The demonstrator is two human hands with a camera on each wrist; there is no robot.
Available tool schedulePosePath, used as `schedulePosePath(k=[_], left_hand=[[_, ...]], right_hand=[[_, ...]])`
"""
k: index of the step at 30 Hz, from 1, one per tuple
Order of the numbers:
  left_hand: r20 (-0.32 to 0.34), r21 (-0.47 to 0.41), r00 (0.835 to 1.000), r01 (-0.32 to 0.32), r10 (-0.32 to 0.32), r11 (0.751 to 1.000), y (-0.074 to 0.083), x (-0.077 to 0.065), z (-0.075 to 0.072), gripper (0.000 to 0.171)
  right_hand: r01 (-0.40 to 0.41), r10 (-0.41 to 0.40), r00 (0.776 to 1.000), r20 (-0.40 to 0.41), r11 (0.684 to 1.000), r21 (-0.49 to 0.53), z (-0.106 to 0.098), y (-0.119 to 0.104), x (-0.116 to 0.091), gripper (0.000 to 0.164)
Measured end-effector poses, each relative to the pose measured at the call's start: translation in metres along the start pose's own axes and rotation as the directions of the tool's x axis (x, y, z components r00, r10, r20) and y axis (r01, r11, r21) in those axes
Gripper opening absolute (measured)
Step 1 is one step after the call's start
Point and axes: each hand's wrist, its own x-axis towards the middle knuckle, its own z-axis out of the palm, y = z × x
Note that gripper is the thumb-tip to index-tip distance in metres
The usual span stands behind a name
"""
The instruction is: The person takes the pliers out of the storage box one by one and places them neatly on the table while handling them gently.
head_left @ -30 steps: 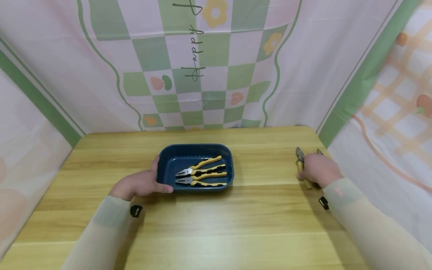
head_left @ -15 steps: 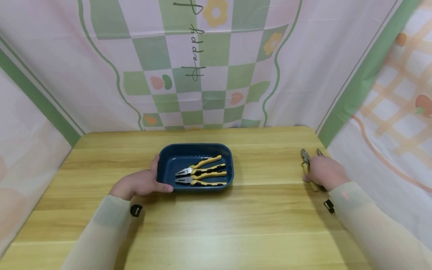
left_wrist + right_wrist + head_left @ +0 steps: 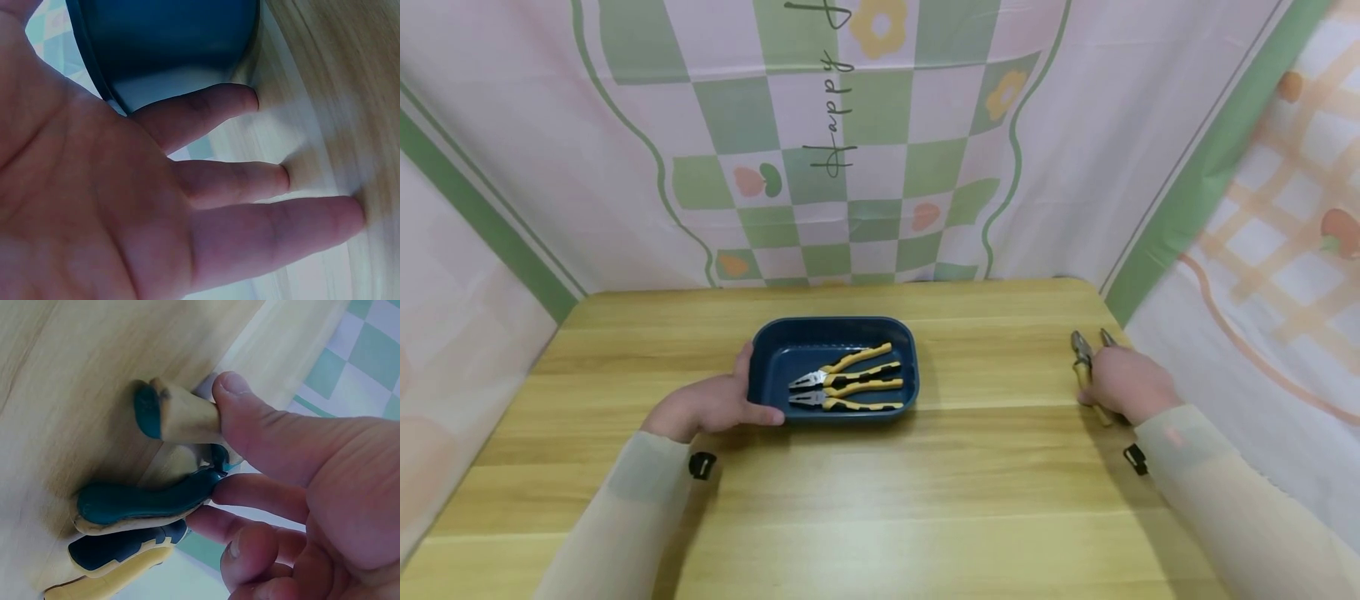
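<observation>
A dark blue tray (image 3: 842, 418) stands on the table, holding two pairs of pliers (image 3: 809, 380) with yellow and black handles. My left hand (image 3: 718, 404) is at its left end, thumb on the front rim. In the left wrist view three straight fingers (image 3: 275, 234) reach down to the tabletop beside the tray wall. Far to the right, my right hand (image 3: 1127, 383) pinches a pair of pliers (image 3: 1081, 343) by its spread handles (image 3: 144, 500), the ends low at the wood. A second pair of pliers (image 3: 119, 547) lies right beside it, mostly hidden by the hand from above.
The light wooden table (image 3: 865, 500) ends at a rounded back right corner near the right hand. A checkered cloth (image 3: 865, 167) hangs behind the table. More printed cloth (image 3: 1262, 333) hangs along the right side.
My right hand has shifted a little to the right together with the pliers, mostly in the first half second. The left hand and the tray have stayed in place.
</observation>
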Motion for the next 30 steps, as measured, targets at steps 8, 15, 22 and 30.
schedulePosePath(k=[8,15,22,30], left_hand=[[-0.006,-0.027,1.0,-0.013,0.013,1.0,-0.002,0.001,0.001,0.137],[-0.01,-0.028,1.0,-0.011,0.011,1.0,-0.003,0.002,0.001,0.136],[-0.011,-0.02,1.0,-0.011,0.011,1.0,-0.003,0.001,0.001,0.135],[-0.009,0.008,1.0,-0.019,0.019,1.0,0.001,0.001,-0.001,0.135]], right_hand=[[0.02,-0.02,1.0,0.022,1.0,-0.004,-0.001,-0.001,-0.001,0.035],[0.045,-0.046,0.996,0.078,0.999,0.019,-0.005,-0.004,-0.001,0.04],[0.089,-0.092,0.99,-0.104,0.996,-0.027,-0.003,-0.027,0.004,0.067],[0.137,-0.113,0.986,-0.121,0.969,0.208,-0.02,-0.074,0.014,0.08]])
